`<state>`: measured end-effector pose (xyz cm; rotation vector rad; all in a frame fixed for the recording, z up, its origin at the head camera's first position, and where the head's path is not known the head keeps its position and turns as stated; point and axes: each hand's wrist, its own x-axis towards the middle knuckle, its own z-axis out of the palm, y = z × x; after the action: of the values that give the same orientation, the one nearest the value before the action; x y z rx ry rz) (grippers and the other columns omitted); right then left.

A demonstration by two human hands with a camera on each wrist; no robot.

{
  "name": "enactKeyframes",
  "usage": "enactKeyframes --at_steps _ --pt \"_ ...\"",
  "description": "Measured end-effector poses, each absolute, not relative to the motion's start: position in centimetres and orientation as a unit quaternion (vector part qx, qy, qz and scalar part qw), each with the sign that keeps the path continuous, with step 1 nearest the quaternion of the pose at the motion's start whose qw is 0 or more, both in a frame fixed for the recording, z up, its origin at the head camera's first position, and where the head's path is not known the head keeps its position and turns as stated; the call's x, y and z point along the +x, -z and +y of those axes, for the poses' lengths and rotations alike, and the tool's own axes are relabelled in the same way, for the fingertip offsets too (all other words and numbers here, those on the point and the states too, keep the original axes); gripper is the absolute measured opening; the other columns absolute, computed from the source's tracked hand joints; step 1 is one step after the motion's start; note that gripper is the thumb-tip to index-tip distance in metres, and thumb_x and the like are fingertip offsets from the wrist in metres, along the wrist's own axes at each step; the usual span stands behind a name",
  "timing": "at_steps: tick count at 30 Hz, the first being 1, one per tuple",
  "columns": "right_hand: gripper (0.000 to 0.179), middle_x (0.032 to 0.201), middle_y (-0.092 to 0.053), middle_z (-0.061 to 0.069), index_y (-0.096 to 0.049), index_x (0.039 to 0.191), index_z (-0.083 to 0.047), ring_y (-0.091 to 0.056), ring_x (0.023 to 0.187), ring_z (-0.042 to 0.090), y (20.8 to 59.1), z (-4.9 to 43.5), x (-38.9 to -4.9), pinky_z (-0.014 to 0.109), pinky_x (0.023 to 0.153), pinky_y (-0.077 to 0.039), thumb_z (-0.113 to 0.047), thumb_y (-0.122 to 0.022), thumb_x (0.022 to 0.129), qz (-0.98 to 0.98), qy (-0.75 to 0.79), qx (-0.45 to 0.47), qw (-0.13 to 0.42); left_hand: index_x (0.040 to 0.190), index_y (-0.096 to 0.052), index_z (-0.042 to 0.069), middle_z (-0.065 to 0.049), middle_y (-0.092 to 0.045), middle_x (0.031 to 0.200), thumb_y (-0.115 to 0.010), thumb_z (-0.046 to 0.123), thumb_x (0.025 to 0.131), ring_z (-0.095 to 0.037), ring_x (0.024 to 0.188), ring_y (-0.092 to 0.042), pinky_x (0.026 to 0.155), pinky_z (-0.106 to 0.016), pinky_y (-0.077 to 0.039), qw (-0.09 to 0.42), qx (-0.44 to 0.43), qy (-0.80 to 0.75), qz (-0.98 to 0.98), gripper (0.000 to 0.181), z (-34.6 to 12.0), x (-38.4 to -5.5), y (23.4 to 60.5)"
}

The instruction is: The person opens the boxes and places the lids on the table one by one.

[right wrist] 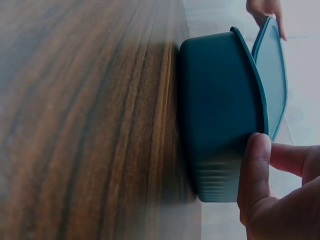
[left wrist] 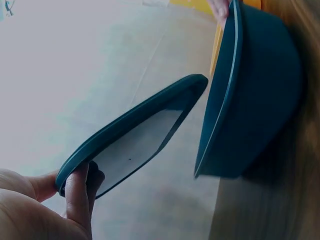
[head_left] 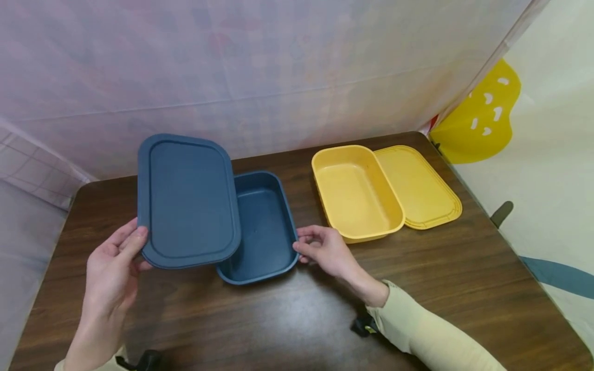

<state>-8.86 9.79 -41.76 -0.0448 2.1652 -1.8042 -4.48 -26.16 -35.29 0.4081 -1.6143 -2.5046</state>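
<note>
My left hand [head_left: 110,273] pinches a dark blue lid [head_left: 191,198] at its near left corner, thumb on top and fingers beneath. Raised and tilted, the lid overlaps the left part of a matching blue rectangular container [head_left: 264,232] in the head view. In the left wrist view the lid's rim [left wrist: 120,124] is apart from the container's side [left wrist: 265,95]. The container stands upright on the table, and its visible inside is bare. With thumb and fingers, my right hand [head_left: 330,251] pinches the container's right rim; the right wrist view shows this grip [right wrist: 260,165] close up.
To the right stands a yellow rectangular container [head_left: 355,198], uncovered, partly over a yellow lid [head_left: 419,188] that lies on the table. The brown wooden table [head_left: 223,324] ends at a pale curtain [head_left: 260,77] behind. Another printed cloth [head_left: 552,170] hangs beside the right edge.
</note>
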Motion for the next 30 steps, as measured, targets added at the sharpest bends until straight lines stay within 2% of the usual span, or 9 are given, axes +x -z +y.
enactKeyframes --at_steps 13,15,19,21,23,25,26,28,30 --pt "0.038 0.100 -0.069 0.016 -0.060 0.133 0.017 -0.065 0.067 0.003 42.1 9.9 -8.7 0.017 0.065 -0.060 0.002 -0.067 0.099 0.746 0.646 -0.014 0.162 0.103 -0.080 0.010 0.001 -0.082 0.081 -0.070 -0.001 0.097 -0.010 0.060 -0.075 0.042 -0.023 -0.052 0.167 0.196 0.799 -0.544 0.016 -29.9 -3.5 33.6" --pt "0.038 0.099 -0.068 0.015 -0.060 0.133 0.017 -0.065 0.067 0.003 42.0 9.9 -8.7 0.017 0.065 -0.060 0.002 -0.067 0.098 0.746 0.646 -0.016 0.162 0.104 -0.080 0.013 0.007 -0.081 0.080 -0.075 0.004 0.095 -0.005 0.061 -0.074 0.044 -0.018 -0.052 0.189 0.233 0.743 -0.598 0.014 -30.0 -3.5 33.4" --pt "0.039 0.099 -0.068 0.015 -0.060 0.133 0.017 -0.065 0.067 0.003 41.9 9.9 -8.6 0.016 0.064 -0.060 0.003 -0.067 0.098 0.747 0.645 -0.017 0.162 0.121 -0.076 0.006 0.033 -0.068 0.076 -0.076 0.015 0.096 0.016 0.066 -0.066 0.058 -0.002 -0.051 0.216 0.269 0.552 -0.759 0.026 -29.9 -3.3 33.4" --pt "0.039 0.099 -0.068 0.015 -0.059 0.134 0.017 -0.065 0.067 0.003 41.9 9.9 -8.6 0.016 0.064 -0.060 0.003 -0.067 0.098 0.747 0.644 -0.018 0.162 0.129 -0.072 0.001 0.037 -0.066 0.081 -0.073 0.018 0.099 0.026 0.068 -0.059 0.064 0.003 -0.048 0.224 0.270 0.461 -0.815 0.034 -29.8 -3.2 33.7" --pt "0.039 0.099 -0.068 0.015 -0.059 0.134 0.017 -0.065 0.067 0.003 41.9 9.9 -8.6 0.016 0.065 -0.060 0.003 -0.067 0.098 0.748 0.643 -0.017 0.162 0.131 -0.071 -0.003 0.022 -0.078 0.089 -0.071 0.018 0.100 0.033 0.066 -0.050 0.063 0.006 -0.043 0.232 0.260 0.398 -0.849 0.037 -29.8 -3.1 34.0" --pt "0.039 0.099 -0.068 0.015 -0.059 0.134 0.017 -0.066 0.067 0.002 41.9 9.9 -8.6 0.016 0.065 -0.060 0.003 -0.067 0.098 0.749 0.643 -0.017 0.163 0.129 -0.071 -0.005 -0.002 -0.084 0.102 -0.069 0.017 0.102 0.037 0.064 -0.042 0.061 0.009 -0.037 0.240 0.243 0.347 -0.874 0.035 -29.9 -3.1 34.4" --pt "0.039 0.099 -0.069 0.016 -0.059 0.134 0.017 -0.066 0.067 0.003 41.9 9.9 -8.6 0.016 0.065 -0.060 0.003 -0.067 0.098 0.749 0.642 -0.017 0.163 0.128 -0.071 -0.005 -0.015 -0.081 0.109 -0.068 0.016 0.102 0.039 0.063 -0.037 0.068 0.011 -0.032 0.239 0.239 0.319 -0.886 0.034 -29.9 -3.0 34.5" --pt "0.039 0.099 -0.069 0.016 -0.059 0.134 0.017 -0.066 0.067 0.002 41.9 9.9 -8.6 0.016 0.065 -0.060 0.003 -0.067 0.098 0.749 0.642 -0.018 0.164 0.125 -0.071 -0.007 -0.031 -0.074 0.114 -0.068 0.014 0.102 0.022 0.057 -0.056 0.073 0.002 -0.036 0.241 0.215 0.256 -0.911 0.031 -29.9 -3.0 34.8" --pt "0.039 0.099 -0.069 0.016 -0.060 0.133 0.017 -0.066 0.067 0.002 41.9 9.9 -8.6 0.016 0.065 -0.060 0.003 -0.067 0.098 0.749 0.642 -0.019 0.163 0.121 -0.072 -0.009 -0.032 -0.074 0.109 -0.068 0.014 0.102 -0.010 0.058 -0.073 0.069 -0.022 -0.047 0.243 0.190 0.199 -0.930 0.030 -29.9 -3.0 35.1"
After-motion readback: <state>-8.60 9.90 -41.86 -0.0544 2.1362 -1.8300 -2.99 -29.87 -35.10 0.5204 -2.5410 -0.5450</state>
